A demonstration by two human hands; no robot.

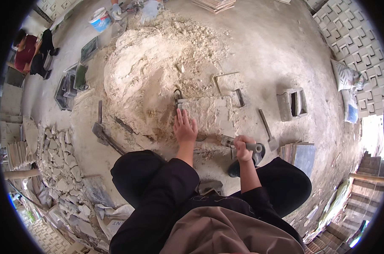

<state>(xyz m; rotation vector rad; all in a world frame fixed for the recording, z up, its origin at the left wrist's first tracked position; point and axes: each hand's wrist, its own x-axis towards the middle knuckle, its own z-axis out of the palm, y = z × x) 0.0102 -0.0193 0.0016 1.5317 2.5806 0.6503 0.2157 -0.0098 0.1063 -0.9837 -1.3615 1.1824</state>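
Note:
My left hand [185, 127] lies palm down with its fingers out, on the near left corner of a rectangular mould [209, 111] covered in pale, sandy mix. A metal ring handle [177, 94] stands up at the mould's far left corner. My right hand [243, 148] is closed round the grey, round-ended handle of a trowel-like tool [226, 141]. The tool's flat metal part points left, close to the mould's near edge; its tip is hard to make out. Behind the mould rises a big heap of pale, powdery mix [134, 59].
Right of the mould lie a long-handled scraper [267, 129], a hollow block [285, 106] and stacked tiles [300, 157]. At left are a hammer-like tool [99, 127], metal moulds [69, 82] and broken pieces [58, 161]. A bucket [100, 20], a co-worker's gloved hand [115, 12] and a seated person [29, 53] are farther off.

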